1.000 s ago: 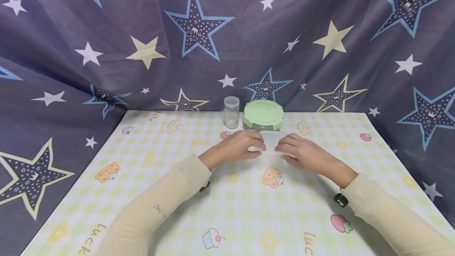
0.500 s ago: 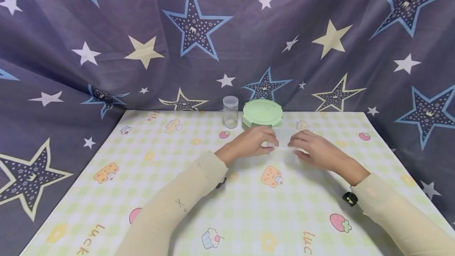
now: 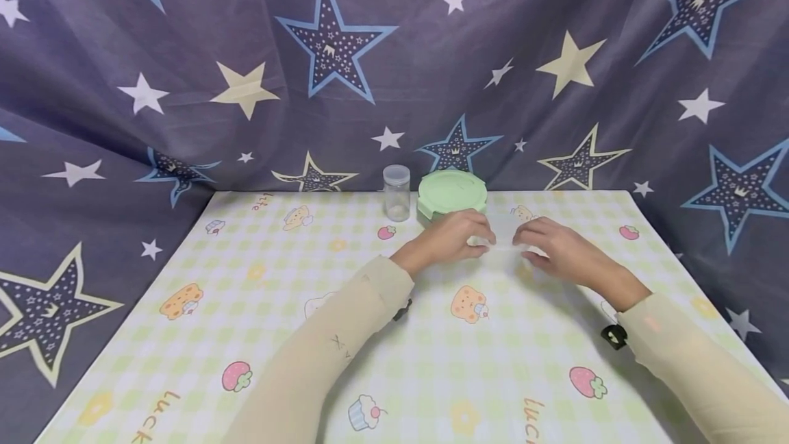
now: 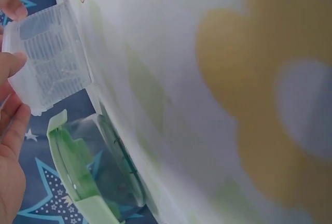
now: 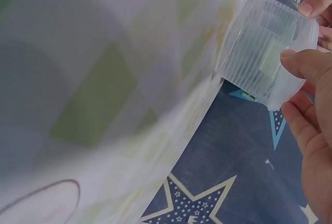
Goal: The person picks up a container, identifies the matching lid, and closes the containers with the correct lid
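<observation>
A small translucent plastic box [image 3: 504,233] with ribbed sides is between my two hands, to the right of the green-lidded container and slightly in front of it. My left hand [image 3: 453,237] pinches its left end, the thumb on the near side and the fingers on the far side. At the right end my right hand [image 3: 562,252] grips the rim in the same way. Up close in the right wrist view, the ribbed box [image 5: 264,47] appears to stand on the table or just over it; I cannot tell which.
The round glass container [image 3: 453,192] with a green clip lid stands at the back, close to the left hand. Left of it is a clear jar [image 3: 397,194] with a translucent lid. A star-print curtain [image 3: 345,122] hangs behind the table's back edge.
Both hands have moved to the right and slightly back with the plastic box, from in front of the green-lidded container to its right side. The container and jar have stayed put.
</observation>
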### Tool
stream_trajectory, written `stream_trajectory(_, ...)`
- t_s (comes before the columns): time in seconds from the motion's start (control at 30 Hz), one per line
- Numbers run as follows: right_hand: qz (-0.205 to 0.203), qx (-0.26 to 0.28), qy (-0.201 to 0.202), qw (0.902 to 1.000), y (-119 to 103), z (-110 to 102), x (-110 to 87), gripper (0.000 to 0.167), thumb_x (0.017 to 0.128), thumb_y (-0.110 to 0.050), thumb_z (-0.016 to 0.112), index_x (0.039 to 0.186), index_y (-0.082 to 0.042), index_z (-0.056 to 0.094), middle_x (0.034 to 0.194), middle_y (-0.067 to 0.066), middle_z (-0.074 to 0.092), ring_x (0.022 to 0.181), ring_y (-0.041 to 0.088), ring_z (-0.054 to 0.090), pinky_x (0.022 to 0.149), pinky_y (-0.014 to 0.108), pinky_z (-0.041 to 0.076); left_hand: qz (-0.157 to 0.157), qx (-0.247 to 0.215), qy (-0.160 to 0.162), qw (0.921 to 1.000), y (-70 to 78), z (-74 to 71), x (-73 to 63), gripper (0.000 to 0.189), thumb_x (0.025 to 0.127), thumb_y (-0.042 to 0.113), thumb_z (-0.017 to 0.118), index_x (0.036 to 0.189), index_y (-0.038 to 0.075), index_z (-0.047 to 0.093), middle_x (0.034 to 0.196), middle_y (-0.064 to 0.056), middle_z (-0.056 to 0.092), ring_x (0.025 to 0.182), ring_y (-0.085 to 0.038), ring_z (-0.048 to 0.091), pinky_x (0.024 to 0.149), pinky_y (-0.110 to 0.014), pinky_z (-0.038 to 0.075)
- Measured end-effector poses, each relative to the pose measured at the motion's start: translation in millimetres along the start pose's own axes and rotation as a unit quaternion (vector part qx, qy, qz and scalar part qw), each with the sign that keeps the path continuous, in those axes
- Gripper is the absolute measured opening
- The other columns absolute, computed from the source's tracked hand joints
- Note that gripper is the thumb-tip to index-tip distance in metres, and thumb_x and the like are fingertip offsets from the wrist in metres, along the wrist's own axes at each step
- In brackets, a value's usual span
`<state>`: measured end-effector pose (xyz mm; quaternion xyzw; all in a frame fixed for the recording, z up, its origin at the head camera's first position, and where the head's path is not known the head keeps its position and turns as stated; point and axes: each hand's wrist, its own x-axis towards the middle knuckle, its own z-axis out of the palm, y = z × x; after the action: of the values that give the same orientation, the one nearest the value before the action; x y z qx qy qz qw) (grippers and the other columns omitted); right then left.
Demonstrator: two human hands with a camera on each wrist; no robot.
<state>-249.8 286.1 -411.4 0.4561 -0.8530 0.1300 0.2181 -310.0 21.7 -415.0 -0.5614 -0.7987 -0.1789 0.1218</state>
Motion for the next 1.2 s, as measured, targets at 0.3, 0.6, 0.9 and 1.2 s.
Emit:
stream_trajectory(0.3,0.027,0.002,0.007,0.9996,17.2,-1.9,-7.2,0.032,0.076,0.010,0.083,0.100,-0.006,0.072,0.105,0.004,0.069,0.101,0.026,0.064,0.086,0.044,0.055,-0.016,0.002,0.001,0.9999,-3.1,8.0,20.3,0.014,0.093,0.016,0.076,0.107,0.015,0.079,0.102,0.001,0.071,0.097,-0.012,0.062,0.091,-0.020,0.048)
stream_trajectory(0.6,0.042,-0.004,0.010,0.9991,32.0,-2.0,-7.8,0.030,0.075,0.012,0.083,0.098,-0.003,0.072,0.106,0.012,0.069,0.102,0.033,0.064,0.087,0.050,0.056,-0.026,0.022,0.001,0.9994,-12.4,16.0,36.4,0.016,0.094,0.017,0.075,0.109,0.017,0.079,0.104,0.001,0.070,0.098,-0.012,0.062,0.092,-0.023,0.049)
stream_trajectory(0.9,0.059,-0.002,0.003,0.9983,45.0,-2.0,-5.4,0.031,0.077,0.012,0.079,0.101,-0.005,0.069,0.104,0.008,0.067,0.102,0.031,0.063,0.085,0.050,0.054,-0.034,0.041,-0.001,0.9986,-18.9,20.8,49.5,0.018,0.093,0.016,0.075,0.110,0.015,0.079,0.105,-0.001,0.069,0.097,-0.013,0.061,0.091,-0.024,0.049)
stream_trajectory(1.2,0.081,-0.011,-0.013,0.9966,59.6,0.1,-2.5,0.029,0.080,0.009,0.080,0.102,-0.005,0.069,0.104,0.008,0.066,0.103,0.031,0.062,0.085,0.050,0.054,-0.047,0.046,-0.010,0.9978,-26.0,23.1,60.8,0.020,0.095,0.014,0.073,0.114,0.013,0.078,0.112,0.001,0.067,0.103,-0.012,0.063,0.094,-0.022,0.049)
